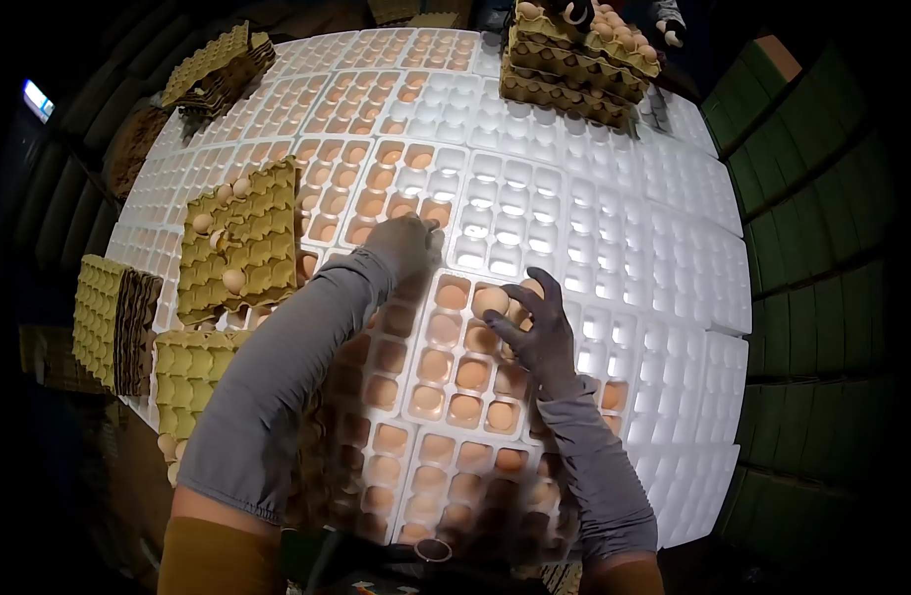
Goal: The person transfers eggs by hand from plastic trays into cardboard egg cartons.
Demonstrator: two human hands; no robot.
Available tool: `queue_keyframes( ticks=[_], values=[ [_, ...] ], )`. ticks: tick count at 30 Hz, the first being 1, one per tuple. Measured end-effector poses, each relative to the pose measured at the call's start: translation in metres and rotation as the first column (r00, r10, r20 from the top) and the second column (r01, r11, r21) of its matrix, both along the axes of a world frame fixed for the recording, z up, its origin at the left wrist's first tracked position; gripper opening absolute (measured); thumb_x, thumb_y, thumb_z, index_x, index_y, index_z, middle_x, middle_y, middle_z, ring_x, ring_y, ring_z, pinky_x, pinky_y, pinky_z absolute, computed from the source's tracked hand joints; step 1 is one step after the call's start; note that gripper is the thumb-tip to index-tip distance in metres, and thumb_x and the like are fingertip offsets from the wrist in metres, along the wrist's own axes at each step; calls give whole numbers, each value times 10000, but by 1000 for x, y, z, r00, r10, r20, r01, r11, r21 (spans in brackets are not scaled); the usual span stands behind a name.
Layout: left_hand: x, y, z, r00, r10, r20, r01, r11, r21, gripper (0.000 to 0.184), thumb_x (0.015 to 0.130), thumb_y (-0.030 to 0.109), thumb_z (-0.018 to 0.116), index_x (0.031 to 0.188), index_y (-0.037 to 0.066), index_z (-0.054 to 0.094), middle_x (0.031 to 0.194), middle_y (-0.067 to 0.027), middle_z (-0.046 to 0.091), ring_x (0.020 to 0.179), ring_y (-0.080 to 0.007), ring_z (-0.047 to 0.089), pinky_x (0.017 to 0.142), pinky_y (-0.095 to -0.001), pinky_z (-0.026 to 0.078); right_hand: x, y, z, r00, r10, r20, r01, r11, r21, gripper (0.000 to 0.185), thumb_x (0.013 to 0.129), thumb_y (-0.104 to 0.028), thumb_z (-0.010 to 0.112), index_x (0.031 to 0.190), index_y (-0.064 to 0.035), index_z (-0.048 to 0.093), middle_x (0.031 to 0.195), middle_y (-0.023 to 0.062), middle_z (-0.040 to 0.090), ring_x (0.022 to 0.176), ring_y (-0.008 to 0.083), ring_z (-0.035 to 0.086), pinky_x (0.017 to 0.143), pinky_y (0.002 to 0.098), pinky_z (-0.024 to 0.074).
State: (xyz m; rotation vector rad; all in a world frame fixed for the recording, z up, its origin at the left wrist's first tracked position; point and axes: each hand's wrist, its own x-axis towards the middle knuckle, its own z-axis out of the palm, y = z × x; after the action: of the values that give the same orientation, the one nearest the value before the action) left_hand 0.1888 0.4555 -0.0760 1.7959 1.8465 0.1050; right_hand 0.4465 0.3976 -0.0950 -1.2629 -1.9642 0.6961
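Note:
My left hand (pixel 408 244), in a grey glove, reaches down into a white foam egg tray (pixel 457 164) near the middle. Its fingers are curled together at an egg (pixel 436 213) in a compartment; the far side of the fingers is hidden. In my right hand (pixel 543 337), also gloved, are several eggs, one pale egg (pixel 490 301) between thumb and fingers. That hand hovers over the right edge of a nearer foam tray (pixel 409 409), whose compartments hold brown eggs (pixel 472 374). Grey sleeves cover both forearms.
Left of me, a pulp egg carton (pixel 267 233) bearing a few eggs lies on the foam trays. Carton stacks stand at the left edge (pixel 113 322) and far left (pixel 218 69). Egg-laden cartons (pixel 574 84) rise at the back, beside another person's hand (pixel 671 35). Green boxes (pixel 797 248) line the right.

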Motion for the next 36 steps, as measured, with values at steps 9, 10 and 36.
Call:
queue_keyframes(
  ticks=[9,10,36],
  values=[
    [72,32,-53,905,86,417,-270,874,405,422,943,154,583,1348,38,553,1360,-179,557,1328,-330,487,1120,-462,367,-29,108,-48,811,-66,581,-23,989,145,353,880,-341,680,1190,-186,616,1265,120,572,919,299,685,767,411,573],
    [75,35,-79,945,90,313,-234,857,459,442,946,144,578,1377,56,532,1383,-168,542,1354,-327,461,1153,-486,316,-31,115,-50,810,-64,582,-27,989,147,353,880,-341,680,1190,-186,616,1265,120,572,919,299,685,767,411,573],
    [-184,-461,123,788,583,199,-615,763,201,388,931,192,706,1291,56,655,1273,-109,660,1248,-267,583,1059,-365,464,-141,-172,99,582,812,45,-813,580,51,435,782,-240,799,1162,-108,632,1036,75,629,1012,281,589,988,435,457]
  ],
)
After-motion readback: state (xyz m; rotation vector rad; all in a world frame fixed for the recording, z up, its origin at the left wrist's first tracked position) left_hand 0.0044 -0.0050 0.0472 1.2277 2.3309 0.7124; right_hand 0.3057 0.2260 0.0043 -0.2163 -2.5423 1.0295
